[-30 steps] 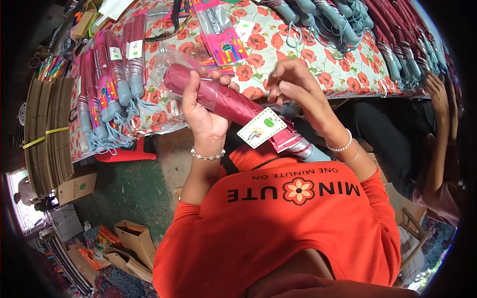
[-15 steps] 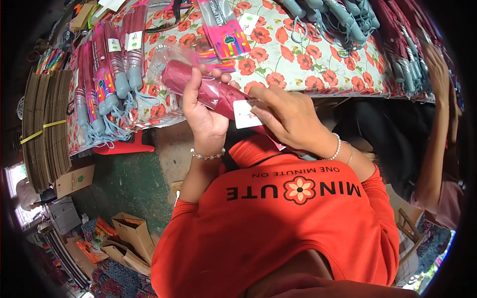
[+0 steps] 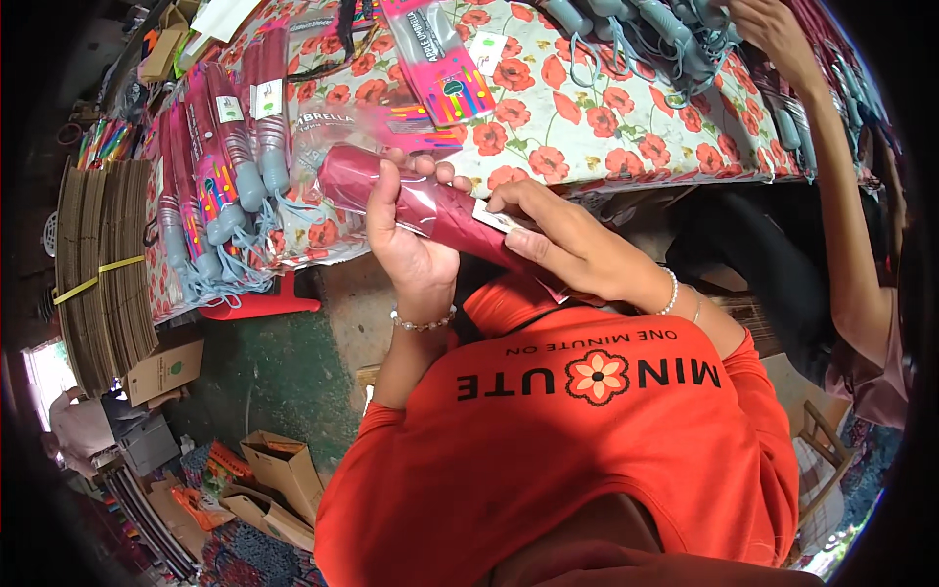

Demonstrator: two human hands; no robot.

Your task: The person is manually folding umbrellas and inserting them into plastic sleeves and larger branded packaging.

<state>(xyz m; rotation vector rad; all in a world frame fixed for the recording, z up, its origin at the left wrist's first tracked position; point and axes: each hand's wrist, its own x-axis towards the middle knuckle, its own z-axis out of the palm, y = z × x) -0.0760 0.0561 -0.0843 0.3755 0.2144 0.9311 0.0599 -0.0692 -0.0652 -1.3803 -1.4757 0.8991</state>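
Note:
A folded maroon umbrella (image 3: 357, 184) in a clear plastic sleeve lies slantwise in front of my chest. My left hand (image 3: 416, 245) holds it from beneath, palm up, with the thumb on the near side and the fingertips showing beyond it. A small white label (image 3: 495, 217) rests against the sleeve towards its lower right end. The thumb and fingers of my right hand (image 3: 587, 243) hold that label at its edge, close against the umbrella. The umbrella's lower right end is partly hidden behind my right hand.
Sleeved maroon umbrellas (image 3: 235, 147) with grey handles lie at the table's left. Flat printed plastic sleeves (image 3: 435, 64) are on the flowered tablecloth (image 3: 548, 122). More grey-handled umbrellas (image 3: 675, 39) sit at far right, where a co-worker's arm (image 3: 822, 122) reaches. Stacked cardboard (image 3: 103, 254) stands left.
The label has turned from facing up to lying more edge-on against the sleeve, under my right fingertips. My left hand keeps its hold. The co-worker's hand has moved left across the far right side.

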